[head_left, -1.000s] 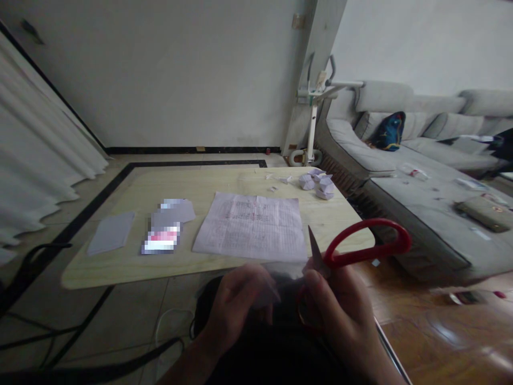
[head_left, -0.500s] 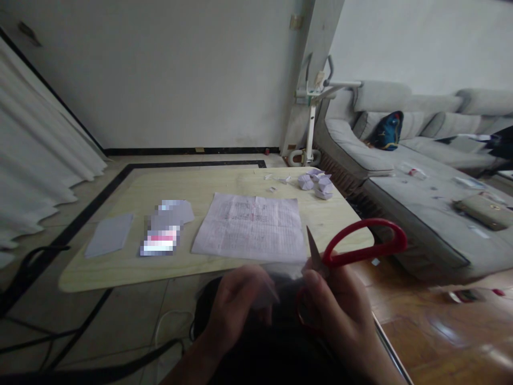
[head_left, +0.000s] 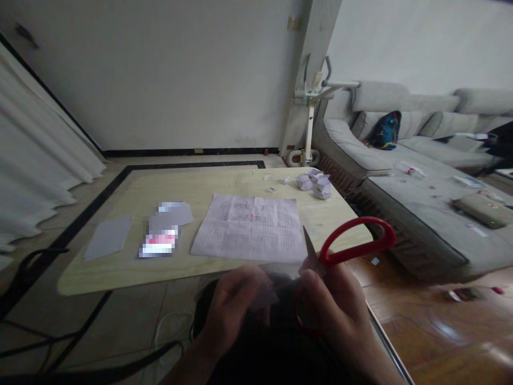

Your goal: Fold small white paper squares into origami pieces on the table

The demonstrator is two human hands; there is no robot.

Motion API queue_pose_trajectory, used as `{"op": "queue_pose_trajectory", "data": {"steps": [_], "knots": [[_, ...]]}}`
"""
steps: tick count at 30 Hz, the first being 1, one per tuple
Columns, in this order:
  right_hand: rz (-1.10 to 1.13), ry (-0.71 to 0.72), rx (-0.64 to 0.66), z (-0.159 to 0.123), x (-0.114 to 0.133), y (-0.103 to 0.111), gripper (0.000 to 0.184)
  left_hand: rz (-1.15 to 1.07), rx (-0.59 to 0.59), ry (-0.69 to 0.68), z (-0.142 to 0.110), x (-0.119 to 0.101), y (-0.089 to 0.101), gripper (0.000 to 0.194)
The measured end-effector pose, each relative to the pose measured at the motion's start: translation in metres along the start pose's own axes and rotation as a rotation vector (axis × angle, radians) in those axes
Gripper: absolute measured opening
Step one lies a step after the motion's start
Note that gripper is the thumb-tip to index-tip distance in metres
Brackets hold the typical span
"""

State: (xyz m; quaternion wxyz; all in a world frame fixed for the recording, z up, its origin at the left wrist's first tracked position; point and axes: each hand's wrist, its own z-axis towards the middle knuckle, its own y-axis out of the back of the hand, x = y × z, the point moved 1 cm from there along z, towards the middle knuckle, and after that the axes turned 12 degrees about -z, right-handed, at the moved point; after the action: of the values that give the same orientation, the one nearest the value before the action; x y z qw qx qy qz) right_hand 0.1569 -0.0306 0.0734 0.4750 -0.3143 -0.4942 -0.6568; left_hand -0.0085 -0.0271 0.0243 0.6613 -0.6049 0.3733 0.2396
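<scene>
My right hand [head_left: 340, 305] is wrapped round a pair of red-handled scissors [head_left: 332, 260]. One handle loop sticks out to the right, and a blade points up and left past my thumb. At left, my left hand [head_left: 236, 305] has its fingers curled round a small piece of paper [head_left: 267, 299], blurred by motion. Both hands are in front of the table's near edge, over my dark lap. Just beyond them, a creased printed sheet [head_left: 248, 227] lies flat on the pale wooden table [head_left: 188, 184].
Several folded paper pieces [head_left: 315, 183] sit at the table's far right corner, beside small scraps [head_left: 284, 181]. On the left lie blank paper [head_left: 108, 238] and a pixelated object [head_left: 160, 243]. A grey sofa [head_left: 412, 214] stands to the right.
The scissors and my right hand have shifted slightly left, with the red loop a little closer in. My left hand has hardly moved and keeps the paper piece.
</scene>
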Motion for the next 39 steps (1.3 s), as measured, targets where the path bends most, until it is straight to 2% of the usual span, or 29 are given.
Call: {"op": "queue_pose_trajectory", "data": {"steps": [6, 11, 18, 26, 30, 33, 39], "knots": [[-0.013, 0.024, -0.025, 0.005, 0.001, 0.007, 0.014, 0.078, -0.011, -0.005, -0.001, 0.001, 0.001, 0.021], [0.041, -0.050, -0.089, 0.009, -0.004, 0.018, 0.016, 0.055, -0.021, -0.019, 0.000, 0.001, 0.002, 0.023], [0.053, -0.049, -0.043, 0.004, 0.001, 0.004, 0.015, -0.034, -0.007, 0.004, 0.001, 0.003, 0.002, 0.021], [-0.055, -0.051, 0.005, 0.003, -0.002, 0.002, 0.018, -0.022, -0.011, 0.008, 0.000, 0.001, 0.002, 0.021], [-0.016, -0.041, 0.055, 0.003, -0.002, -0.002, 0.017, 0.057, -0.046, -0.008, 0.000, 0.002, 0.003, 0.022], [-0.021, -0.008, 0.016, 0.004, 0.000, -0.003, 0.014, 0.139, -0.049, -0.031, -0.001, 0.002, 0.004, 0.020], [-0.026, 0.001, 0.000, 0.009, 0.004, -0.003, 0.006, 0.441, 0.028, -0.091, -0.003, -0.004, -0.001, 0.019]]}}
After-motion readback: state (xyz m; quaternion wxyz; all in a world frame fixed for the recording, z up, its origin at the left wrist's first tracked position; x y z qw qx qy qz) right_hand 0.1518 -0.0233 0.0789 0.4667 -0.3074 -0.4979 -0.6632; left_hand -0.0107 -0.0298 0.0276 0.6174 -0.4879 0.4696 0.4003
